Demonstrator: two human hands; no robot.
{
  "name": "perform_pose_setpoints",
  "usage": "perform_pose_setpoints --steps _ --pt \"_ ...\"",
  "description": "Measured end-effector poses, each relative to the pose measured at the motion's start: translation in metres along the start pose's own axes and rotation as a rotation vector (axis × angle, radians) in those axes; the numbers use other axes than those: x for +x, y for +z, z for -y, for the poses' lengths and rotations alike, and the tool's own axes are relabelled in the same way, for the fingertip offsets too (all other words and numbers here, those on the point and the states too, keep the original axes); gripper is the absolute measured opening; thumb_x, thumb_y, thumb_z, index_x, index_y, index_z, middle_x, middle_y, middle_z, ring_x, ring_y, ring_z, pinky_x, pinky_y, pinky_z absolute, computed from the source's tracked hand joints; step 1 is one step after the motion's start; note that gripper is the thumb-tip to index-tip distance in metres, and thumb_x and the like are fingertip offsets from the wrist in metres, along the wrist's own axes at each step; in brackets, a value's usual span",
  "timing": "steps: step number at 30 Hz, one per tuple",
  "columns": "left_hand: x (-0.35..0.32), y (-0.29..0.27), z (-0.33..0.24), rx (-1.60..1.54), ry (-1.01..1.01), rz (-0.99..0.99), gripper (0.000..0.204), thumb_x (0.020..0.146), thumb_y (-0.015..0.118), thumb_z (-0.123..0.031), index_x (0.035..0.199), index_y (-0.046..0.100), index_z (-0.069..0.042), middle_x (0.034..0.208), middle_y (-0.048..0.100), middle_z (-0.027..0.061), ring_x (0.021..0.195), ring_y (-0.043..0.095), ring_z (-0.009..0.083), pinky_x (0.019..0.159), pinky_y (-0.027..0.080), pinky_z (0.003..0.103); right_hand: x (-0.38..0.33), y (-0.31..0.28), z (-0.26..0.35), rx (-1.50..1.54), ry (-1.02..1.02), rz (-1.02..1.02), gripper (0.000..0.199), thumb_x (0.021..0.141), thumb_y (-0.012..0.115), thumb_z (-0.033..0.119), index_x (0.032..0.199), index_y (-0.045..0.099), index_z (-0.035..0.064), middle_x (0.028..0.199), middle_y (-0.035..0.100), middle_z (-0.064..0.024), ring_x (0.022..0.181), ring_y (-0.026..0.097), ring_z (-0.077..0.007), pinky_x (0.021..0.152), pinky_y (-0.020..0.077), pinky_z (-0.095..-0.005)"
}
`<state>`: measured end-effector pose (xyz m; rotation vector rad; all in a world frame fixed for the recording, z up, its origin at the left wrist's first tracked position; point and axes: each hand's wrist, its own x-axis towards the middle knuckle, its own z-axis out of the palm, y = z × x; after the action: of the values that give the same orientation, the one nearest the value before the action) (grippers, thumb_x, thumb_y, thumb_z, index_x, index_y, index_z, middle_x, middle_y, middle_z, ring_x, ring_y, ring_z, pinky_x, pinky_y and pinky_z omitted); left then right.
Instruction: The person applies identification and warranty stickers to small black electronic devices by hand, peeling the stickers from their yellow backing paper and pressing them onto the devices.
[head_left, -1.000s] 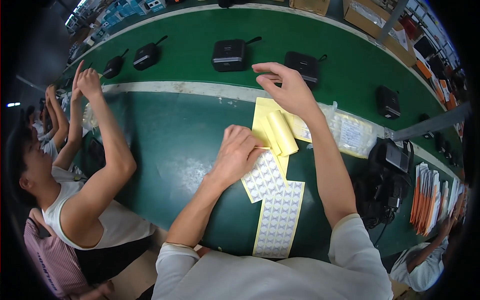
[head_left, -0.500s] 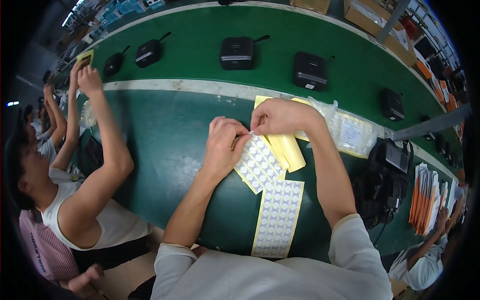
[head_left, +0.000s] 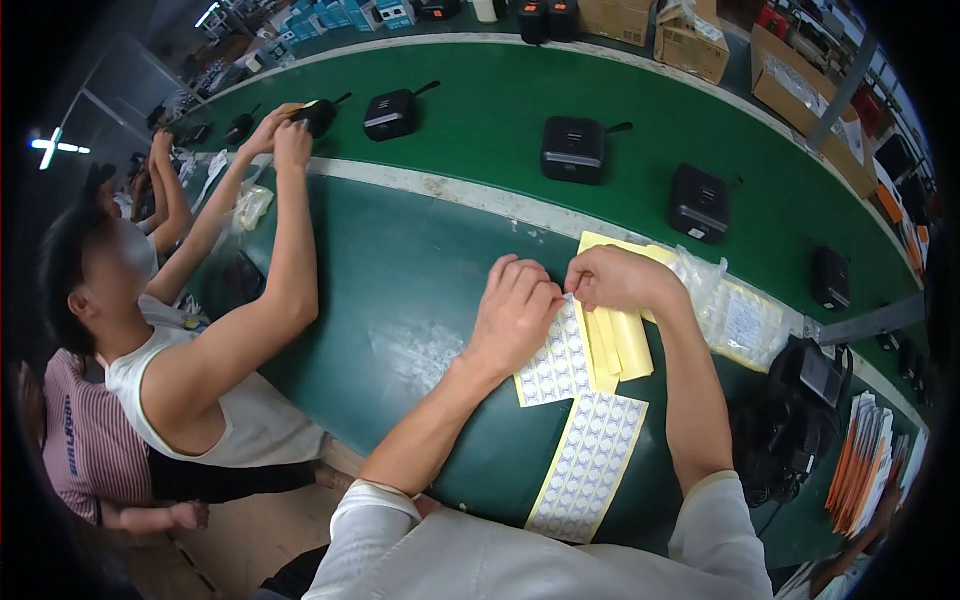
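Fingers bent, my left hand point(head_left: 515, 315) pinches the top corner of a white sticker sheet point(head_left: 555, 370) with yellow edges. Close against it, my right hand point(head_left: 625, 280) is closed in a pinch at the same corner. A small white bit shows between the two hands; whether it is one loose sticker is too small to tell. Beneath and right of this sheet lies curled yellow backing paper point(head_left: 630, 345). A second sticker sheet point(head_left: 590, 465) rests flat on the green table, nearer to me.
Black box-shaped devices with straps, one of them point(head_left: 573, 150), stand along the green conveyor beyond the table. Plastic-wrapped sheets point(head_left: 745, 325), a black bag point(head_left: 785, 420) and orange-white envelopes point(head_left: 860, 465) lie right. A co-worker point(head_left: 220, 370) at left reaches to a device.
The view has turned, so the scene sits farther right and lower. My hands stay together at the sheet's corner. The co-worker's hands have gone from holding up a yellow sheet to a device.
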<state>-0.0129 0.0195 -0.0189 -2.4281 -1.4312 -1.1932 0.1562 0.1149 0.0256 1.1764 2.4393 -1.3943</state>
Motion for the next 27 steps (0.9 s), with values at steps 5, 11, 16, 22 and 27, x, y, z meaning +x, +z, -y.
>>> perform_pose_setpoints --steps 5,11,16,22,27 --pt "0.001 0.000 -0.007 0.062 0.031 -0.016 0.020 0.071 0.074 -0.004 0.086 0.061 -0.003 0.089 0.057 0.0091 0.091 0.057 0.0274 0.080 0.045 0.039 -0.003 -0.001 0.000 0.041 0.000 -0.030 0.022 0.080 0.047 0.002 0.091 0.066 -0.0029 0.076 0.068 -0.0098 0.071 0.066 -0.0148 0.069 0.0504 -0.0287" --pt "-0.003 0.003 -0.011 -0.094 -0.264 0.039 0.017 0.078 0.072 -0.005 0.090 0.060 -0.002 0.087 0.059 0.0107 0.079 0.060 0.0298 0.066 0.049 0.039 -0.002 0.001 -0.001 0.084 -0.003 -0.091 0.024 0.081 0.047 0.001 0.095 0.066 -0.0036 0.077 0.068 -0.0110 0.072 0.066 -0.0150 0.070 0.0504 -0.0285" --pt "-0.009 0.006 -0.006 -0.073 -0.283 0.051 0.018 0.080 0.071 -0.006 0.094 0.060 -0.002 0.087 0.060 0.0112 0.076 0.063 0.0300 0.064 0.051 0.040 0.000 0.002 -0.002 0.047 -0.016 -0.081 0.025 0.082 0.046 0.002 0.096 0.066 -0.0038 0.080 0.068 -0.0120 0.074 0.066 -0.0155 0.070 0.0503 -0.0287" --pt "-0.008 0.007 -0.010 -0.172 -0.389 0.025 0.013 0.082 0.070 -0.007 0.091 0.062 -0.002 0.092 0.059 0.0112 0.077 0.063 0.0303 0.064 0.052 0.039 -0.002 0.001 0.000 0.011 0.010 -0.088 0.025 0.083 0.048 0.003 0.098 0.067 -0.0033 0.080 0.069 -0.0114 0.074 0.067 -0.0161 0.071 0.0504 -0.0287" --pt "-0.007 0.003 -0.009 -0.115 -0.348 0.060 0.012 0.082 0.069 -0.007 0.091 0.062 -0.002 0.090 0.057 0.0109 0.077 0.062 0.0302 0.064 0.052 0.040 -0.003 -0.001 0.005 0.007 0.020 -0.073 0.025 0.082 0.049 0.002 0.098 0.067 -0.0032 0.080 0.069 -0.0117 0.074 0.067 -0.0167 0.070 0.0503 -0.0290"
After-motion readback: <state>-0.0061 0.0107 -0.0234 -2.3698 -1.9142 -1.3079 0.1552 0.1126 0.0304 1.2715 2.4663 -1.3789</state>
